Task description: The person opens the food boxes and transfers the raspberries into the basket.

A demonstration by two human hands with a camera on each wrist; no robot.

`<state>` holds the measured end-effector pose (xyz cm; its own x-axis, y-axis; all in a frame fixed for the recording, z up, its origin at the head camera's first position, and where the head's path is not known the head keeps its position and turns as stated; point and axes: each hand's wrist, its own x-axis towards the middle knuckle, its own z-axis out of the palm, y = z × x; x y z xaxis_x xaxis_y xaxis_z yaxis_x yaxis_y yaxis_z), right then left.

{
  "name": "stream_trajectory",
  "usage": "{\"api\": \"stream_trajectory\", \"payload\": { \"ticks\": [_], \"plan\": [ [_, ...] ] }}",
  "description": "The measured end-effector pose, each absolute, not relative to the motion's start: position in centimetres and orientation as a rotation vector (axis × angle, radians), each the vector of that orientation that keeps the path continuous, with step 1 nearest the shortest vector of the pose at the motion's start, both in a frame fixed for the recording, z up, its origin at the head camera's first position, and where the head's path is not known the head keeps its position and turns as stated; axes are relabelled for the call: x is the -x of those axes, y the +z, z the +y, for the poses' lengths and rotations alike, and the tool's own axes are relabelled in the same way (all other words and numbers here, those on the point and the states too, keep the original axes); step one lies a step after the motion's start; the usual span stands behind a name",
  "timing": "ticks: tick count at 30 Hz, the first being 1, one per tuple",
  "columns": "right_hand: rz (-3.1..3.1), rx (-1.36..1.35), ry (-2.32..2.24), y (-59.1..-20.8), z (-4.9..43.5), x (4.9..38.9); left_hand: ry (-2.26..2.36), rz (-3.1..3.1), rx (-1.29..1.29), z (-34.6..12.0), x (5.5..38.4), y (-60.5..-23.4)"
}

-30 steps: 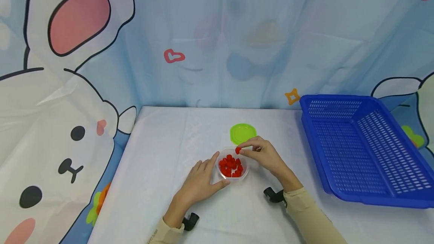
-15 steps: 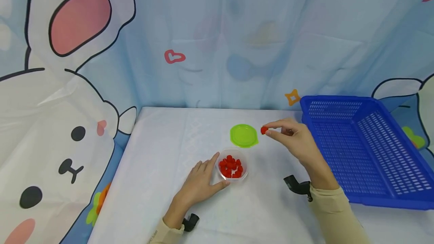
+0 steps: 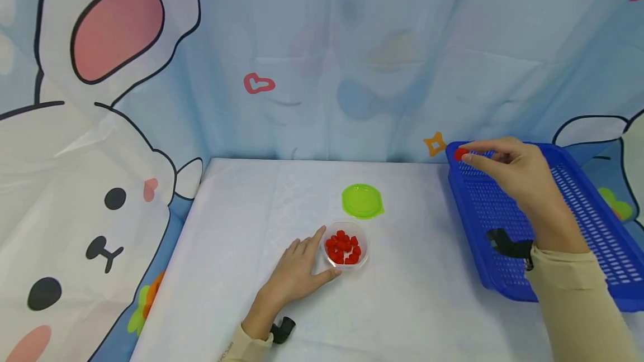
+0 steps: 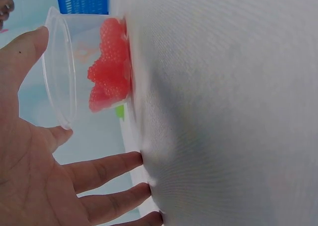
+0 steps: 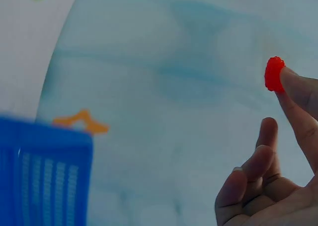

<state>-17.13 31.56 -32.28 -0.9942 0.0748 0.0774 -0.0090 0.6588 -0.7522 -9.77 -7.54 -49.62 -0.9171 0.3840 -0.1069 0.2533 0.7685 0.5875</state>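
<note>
My left hand (image 3: 294, 272) lies beside a small clear plastic tub (image 3: 364, 250) of red raspberries (image 3: 342, 246). Its thumb and index fingertip touch the rim at two spots, and the other fingers stretch straight down onto the cloth, as the left wrist view shows. Over the far left part of the blue basket (image 3: 465, 228), my right hand (image 3: 525, 177) pinches one raspberry (image 5: 274, 74) between thumb and index finger. The right hand's remaining fingers are loosely curled. A green lid (image 3: 362, 201) lies flat behind the tub.
White cloth (image 3: 241, 211) covers the table, with a printed curtain (image 3: 312, 60) hanging along its back edge. The perforated basket fills the right side, partly covered by my right forearm (image 3: 573, 295). Each wrist carries a small black camera mount (image 3: 283, 329).
My right hand has lifted a raspberry from the tub and carried it right and back, past the green lid, to above the basket. My left hand and the tub stay put.
</note>
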Motion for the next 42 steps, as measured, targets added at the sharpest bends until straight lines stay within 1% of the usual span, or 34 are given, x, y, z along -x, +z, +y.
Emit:
{"api": "stream_trajectory", "payload": {
  "ticks": [3,6,11,15,21,30,37,42],
  "plan": [
    [-2.753,0.148,1.349,-32.9,34.1,19.3,0.862,2.743,-0.498,-7.5,9.8,-49.7],
    [-2.725,0.232,1.456,-34.3,36.7,21.5,0.867,2.745,-0.499,-7.5,9.8,-49.7],
    [-2.717,0.344,1.528,-38.3,40.3,24.4,0.857,2.740,-0.497,-7.5,9.8,-49.6],
    [-2.716,0.466,1.598,-41.7,42.3,25.7,0.856,2.741,-0.496,-7.5,9.9,-49.6],
    [-2.727,0.616,1.592,-45.5,43.8,26.6,0.850,2.735,-0.483,-7.4,10.0,-49.6],
    [-2.833,0.673,1.492,-48.3,44.0,26.7,0.860,2.737,-0.484,-7.5,9.9,-49.5],
    [-2.888,0.688,1.466,-49.7,43.9,26.7,0.856,2.722,-0.473,-7.5,9.9,-49.6],
    [-2.852,0.669,1.486,-49.5,43.4,27.0,0.844,2.725,-0.469,-7.5,10.0,-49.7]
  ]
}}
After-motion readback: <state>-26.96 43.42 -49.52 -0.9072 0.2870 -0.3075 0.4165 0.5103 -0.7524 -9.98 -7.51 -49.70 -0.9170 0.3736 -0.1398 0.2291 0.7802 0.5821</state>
